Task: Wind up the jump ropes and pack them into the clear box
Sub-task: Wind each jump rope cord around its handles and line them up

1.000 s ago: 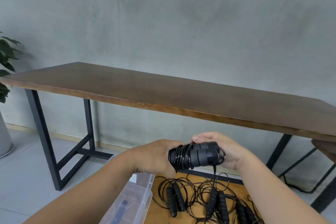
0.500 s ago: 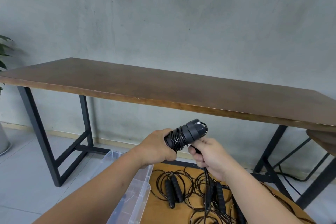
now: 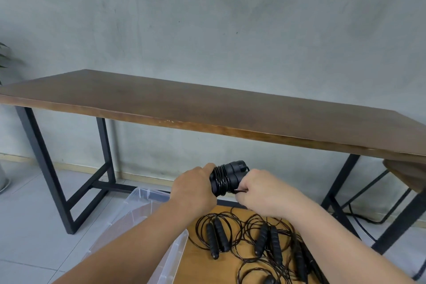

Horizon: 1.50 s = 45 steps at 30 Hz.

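Left hand: the left hand is held up in front of the body, fingers curled round the near end of a wound rope, gripping it firmly.
Right hand: the right hand sits just right of the bundle, fingers curled in, thumb and fingertips pinching the loose end of the cord at the bundle's lower right.
Wound rope: two black handles side by side with thin black cord coiled tightly round them; it tilts up and to the right, its far end pointing toward the long table.
Loose ropes: more ropes lie below the hands on a low wooden top, their black handles in pairs amid tangled loops of cord; they run off the bottom edge of the view.
Box: the clear box stands on the floor just left of the low top, partly hidden under the left forearm; I cannot tell what it holds.
Long table: dark wood on black metal legs, set against a grey wall, well beyond the hands.
Floor: pale tiles.
Left edge: leaves of a plant and part of its pale pot.
Right edge: black metal legs and a cable on the floor.
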{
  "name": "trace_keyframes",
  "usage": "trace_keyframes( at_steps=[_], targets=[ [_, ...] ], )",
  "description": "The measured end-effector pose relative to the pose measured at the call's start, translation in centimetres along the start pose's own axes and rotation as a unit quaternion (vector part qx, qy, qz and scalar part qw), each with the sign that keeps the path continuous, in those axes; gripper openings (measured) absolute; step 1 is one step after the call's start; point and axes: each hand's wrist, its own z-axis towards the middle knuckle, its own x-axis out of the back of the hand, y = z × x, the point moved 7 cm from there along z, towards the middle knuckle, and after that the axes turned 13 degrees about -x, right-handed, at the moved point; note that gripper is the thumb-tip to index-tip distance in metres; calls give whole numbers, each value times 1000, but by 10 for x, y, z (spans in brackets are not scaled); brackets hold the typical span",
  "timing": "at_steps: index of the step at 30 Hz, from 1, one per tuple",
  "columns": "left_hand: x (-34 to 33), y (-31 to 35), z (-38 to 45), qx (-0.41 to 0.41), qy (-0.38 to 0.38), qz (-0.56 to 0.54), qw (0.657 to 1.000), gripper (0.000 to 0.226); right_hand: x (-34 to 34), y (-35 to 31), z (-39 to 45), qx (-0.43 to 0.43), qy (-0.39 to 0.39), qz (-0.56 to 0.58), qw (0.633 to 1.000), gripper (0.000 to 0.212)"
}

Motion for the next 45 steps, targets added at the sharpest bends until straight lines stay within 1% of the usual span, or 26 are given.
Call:
trace_keyframes(
  at_steps=[3,5,6,8,12,14,16,20,23,26,27,30,32,34,35,37,40,43,45],
  targets=[
    [1,10,1,-28,-18,39,999,48,12,-7,-2,22,2,-74,997,14],
    [-1,16,1,-56,-47,53,996,49,22,-10,-3,34,-1,-92,995,11],
    [-2,20,1,-74,-65,50,994,50,27,-11,-1,41,-12,-94,995,9],
    [-5,27,-2,-113,-110,24,987,49,36,-11,1,56,-50,-92,993,14],
    [-1,34,-10,-156,-188,-94,965,50,52,0,9,77,-115,1,990,23],
    [5,38,-13,-172,-202,-141,954,51,53,6,13,83,-141,70,984,24],
    [10,41,-15,-179,-220,-181,942,54,48,15,17,70,-174,144,972,28],
    [16,44,-20,-191,-236,-262,916,51,24,29,27,50,-231,267,934,20],
    [20,40,-20,-186,-223,-320,902,55,10,31,29,57,-246,398,882,23],
    [20,35,-17,-167,-198,-363,895,54,-1,30,31,39,-220,530,818,21],
    [21,34,-16,-157,-187,-377,894,52,-3,29,33,34,-201,559,804,21],
    [21,29,-11,-119,-140,-406,895,47,-8,32,42,24,-132,619,774,27],
    [21,26,-6,-93,-105,-430,892,46,-10,33,43,12,-102,644,758,29],
    [21,20,-1,-68,-76,-447,889,47,-13,32,40,0,-84,647,758,29],
    [20,17,1,-57,-66,-446,891,48,-15,31,37,-7,-79,638,766,25],
    [18,11,4,-44,-48,-435,898,49,-21,30,33,-19,-73,603,794,21],
    [12,10,6,-37,-37,-410,910,51,-24,31,27,-45,-52,544,836,24],
    [5,8,10,-22,-19,-392,920,50,-21,33,20,-67,-47,513,854,27],
    [2,3,14,-7,-1,-358,934,49,-20,35,16,-77,-37,467,880,28]
  ],
)
